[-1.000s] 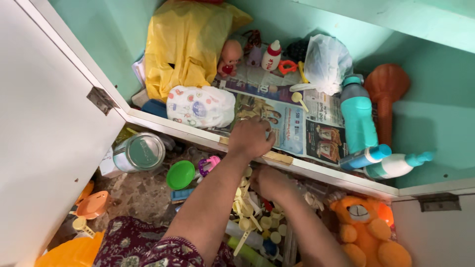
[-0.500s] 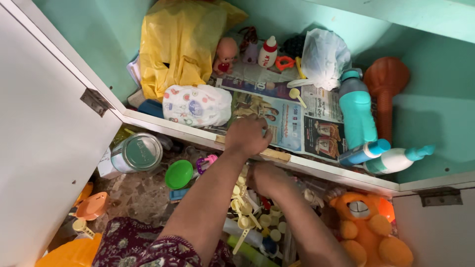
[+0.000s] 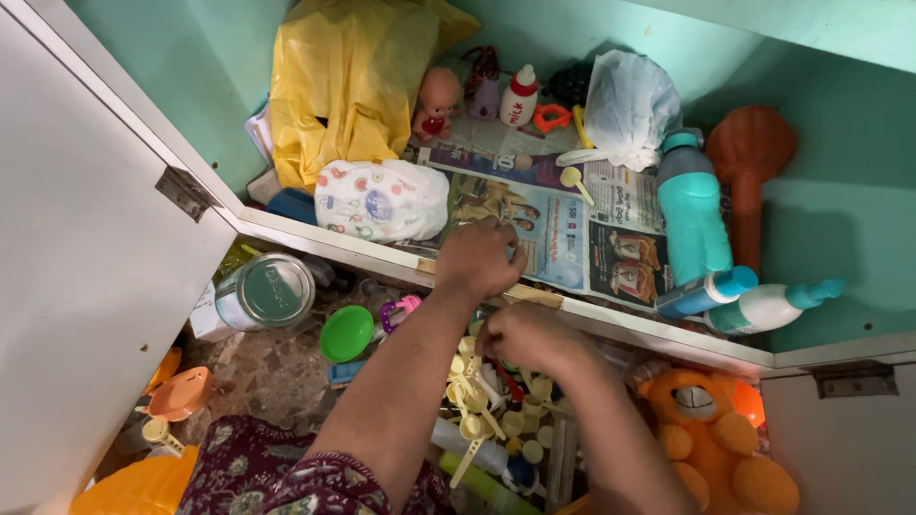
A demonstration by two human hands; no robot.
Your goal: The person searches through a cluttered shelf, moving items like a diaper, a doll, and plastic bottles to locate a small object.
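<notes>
My left hand [image 3: 482, 257] rests with bent fingers on the front edge of a white shelf [image 3: 315, 243], on the newspaper [image 3: 563, 224] that lines it. Just below, my right hand [image 3: 527, 336] is over a heap of small yellow plastic scoops [image 3: 477, 420] under the shelf. Its fingertips are pinched together on one of them. A folded nappy [image 3: 382, 198] lies on the shelf left of my left hand. One loose yellow scoop [image 3: 575, 181] lies on the newspaper.
On the shelf: yellow bag [image 3: 343, 86], small doll [image 3: 437, 100], white bottle [image 3: 520, 95], white plastic bag [image 3: 625, 105], teal bottle [image 3: 692, 205], two spray bottles [image 3: 763, 307], orange brush [image 3: 749, 162]. Below: steel tin [image 3: 267, 291], green lid [image 3: 346, 333], orange teddy [image 3: 711, 434], open white door [image 3: 86, 315].
My right hand has come up from lower in the scoop heap to just under the shelf edge. My left hand has stayed on the shelf edge.
</notes>
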